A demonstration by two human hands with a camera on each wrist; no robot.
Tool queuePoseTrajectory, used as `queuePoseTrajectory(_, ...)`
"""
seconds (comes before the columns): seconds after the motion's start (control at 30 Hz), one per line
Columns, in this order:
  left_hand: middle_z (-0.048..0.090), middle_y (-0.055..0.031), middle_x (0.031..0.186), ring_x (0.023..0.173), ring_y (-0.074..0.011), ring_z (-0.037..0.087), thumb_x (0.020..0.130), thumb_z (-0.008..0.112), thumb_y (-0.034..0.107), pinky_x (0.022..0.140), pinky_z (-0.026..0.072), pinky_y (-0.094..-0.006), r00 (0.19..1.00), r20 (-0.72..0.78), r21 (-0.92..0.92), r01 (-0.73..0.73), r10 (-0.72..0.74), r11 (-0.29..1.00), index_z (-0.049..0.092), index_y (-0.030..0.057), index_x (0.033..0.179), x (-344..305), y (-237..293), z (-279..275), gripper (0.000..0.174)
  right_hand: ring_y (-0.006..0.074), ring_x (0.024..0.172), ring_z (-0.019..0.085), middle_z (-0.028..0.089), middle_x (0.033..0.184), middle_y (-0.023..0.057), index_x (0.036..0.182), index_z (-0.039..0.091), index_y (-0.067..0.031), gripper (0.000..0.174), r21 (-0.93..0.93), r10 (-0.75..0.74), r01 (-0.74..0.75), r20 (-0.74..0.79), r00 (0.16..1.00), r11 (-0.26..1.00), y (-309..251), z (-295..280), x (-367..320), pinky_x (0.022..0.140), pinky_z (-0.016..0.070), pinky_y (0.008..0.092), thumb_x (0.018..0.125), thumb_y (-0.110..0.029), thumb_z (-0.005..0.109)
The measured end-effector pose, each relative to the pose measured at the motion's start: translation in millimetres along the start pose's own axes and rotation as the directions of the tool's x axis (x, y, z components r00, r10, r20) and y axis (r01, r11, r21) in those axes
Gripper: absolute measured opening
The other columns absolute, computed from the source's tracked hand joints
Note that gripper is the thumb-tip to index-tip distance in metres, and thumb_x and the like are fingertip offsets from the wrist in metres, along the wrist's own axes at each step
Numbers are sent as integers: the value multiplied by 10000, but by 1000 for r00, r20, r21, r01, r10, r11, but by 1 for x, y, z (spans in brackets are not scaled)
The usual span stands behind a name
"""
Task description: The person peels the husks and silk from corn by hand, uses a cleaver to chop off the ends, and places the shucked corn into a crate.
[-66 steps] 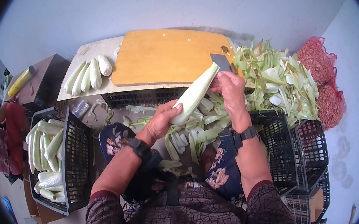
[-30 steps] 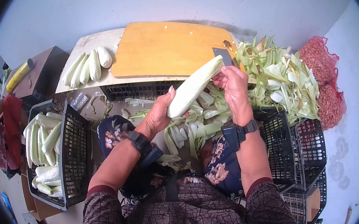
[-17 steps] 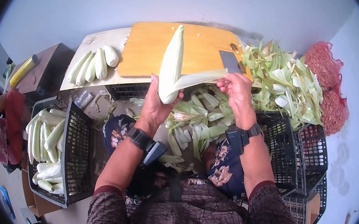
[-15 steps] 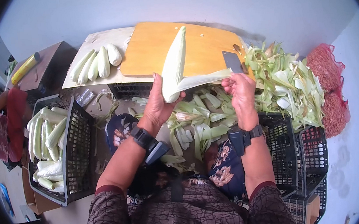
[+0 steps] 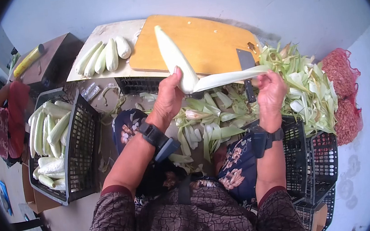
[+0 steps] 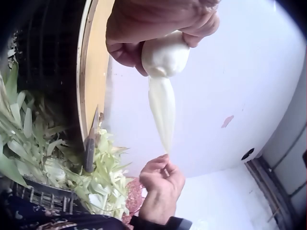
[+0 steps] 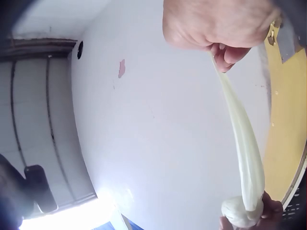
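My left hand [image 5: 167, 100] grips the thick butt end of an ear of corn [image 5: 173, 56], its pale tip pointing up and to the left. One husk leaf [image 5: 230, 78] is peeled down from the ear and stretches out sideways, still joined at the butt. At the leaf's far end, the fingertips of my right hand [image 5: 271, 93] pinch its narrow tip. Seen from the left wrist, the rounded butt [image 6: 165, 55] sits between thumb and fingers, with the leaf drawn taut. The right wrist view shows the same leaf [image 7: 244, 143] running from the right fingers to the ear.
A cleaver [image 5: 246, 59] lies at the right end of the yellow board [image 5: 204, 45]. Several husked-down ears [image 5: 111, 55] lie left of it. A black crate [image 5: 80, 149] of ears stands left, a husk heap [image 5: 308, 89] right, beside red mesh bags [image 5: 346, 94].
A husk leaf has been pulled away from the ear and down to the side. Since then the ear's tip has tilted left, and my right hand has moved right with the leaf.
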State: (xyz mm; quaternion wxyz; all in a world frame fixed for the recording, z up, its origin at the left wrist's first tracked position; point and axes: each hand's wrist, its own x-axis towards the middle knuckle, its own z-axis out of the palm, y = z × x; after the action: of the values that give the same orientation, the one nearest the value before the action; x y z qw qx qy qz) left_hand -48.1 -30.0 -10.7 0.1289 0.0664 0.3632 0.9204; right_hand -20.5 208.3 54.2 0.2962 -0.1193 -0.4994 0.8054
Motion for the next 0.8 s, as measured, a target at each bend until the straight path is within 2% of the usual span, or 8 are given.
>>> queuePoseTrajectory(0.17,570,-82,1090,1035,-263,544,865,548,373,904,416,-390,996,-66,-190,-69,57,979,434,54,1188,6,7,-3,468,143,567,550,577,675,96,819,551,31,94,14,9,-9,0,1000,1000,-6,-4,1,494,426,219,803,-61,535)
queuePoseTrajectory(0.37,559,-84,1092,1035,-262,540,864,562,338,920,420,-388,994,-2,-219,-107,109,970,417,43,1193,5,6,0,465,141,589,564,588,694,106,800,542,49,91,30,26,-25,-28,999,999,-3,-1,4,519,444,219,801,-42,530)
queuePoseTrajectory(0.43,554,-82,1092,1026,-251,542,870,558,320,920,420,-390,992,-8,-174,-126,127,977,417,37,1188,3,7,0,449,152,641,590,610,737,139,879,526,55,111,-415,-3,-34,-89,996,909,1,0,11,538,468,218,800,-20,545)
queuePoseTrajectory(0.47,549,-79,1091,1016,-239,544,877,554,302,920,420,-392,990,-13,-129,-143,142,981,417,31,1184,3,7,1,432,152,641,590,610,737,139,879,526,55,111,-414,-4,-34,-90,996,910,8,-4,15,538,468,218,800,-20,545)
queuePoseTrajectory(0.53,550,-76,1082,1006,-228,547,881,548,286,919,419,-390,988,-28,-61,-151,149,987,417,26,1179,2,8,-1,416,154,687,604,613,883,196,1018,492,48,239,-696,-445,402,132,886,595,18,-5,18,536,490,219,812,-39,576)
queuePoseTrajectory(0.57,550,-74,1073,996,-218,549,886,542,269,919,418,-389,986,-45,7,-159,159,987,418,22,1174,1,8,-1,399,154,687,604,613,883,196,1018,492,48,239,-696,-446,402,130,886,595,20,-8,18,536,490,219,812,-39,576)
queuePoseTrajectory(0.67,554,-81,1052,987,-215,552,884,539,262,915,417,-380,986,-64,79,-148,153,986,412,18,1177,-1,7,2,402,126,694,598,533,1125,223,1194,425,22,423,-622,-241,427,362,900,656,9,13,-9,521,503,226,837,-125,597)
queuePoseTrajectory(0.8,548,-103,1078,1023,-228,540,872,544,280,918,410,-377,994,74,85,-92,86,992,406,13,1187,-2,3,0,435,111,670,589,602,1011,188,1188,449,40,449,-609,169,253,549,819,752,27,34,-47,517,498,224,834,-181,616)
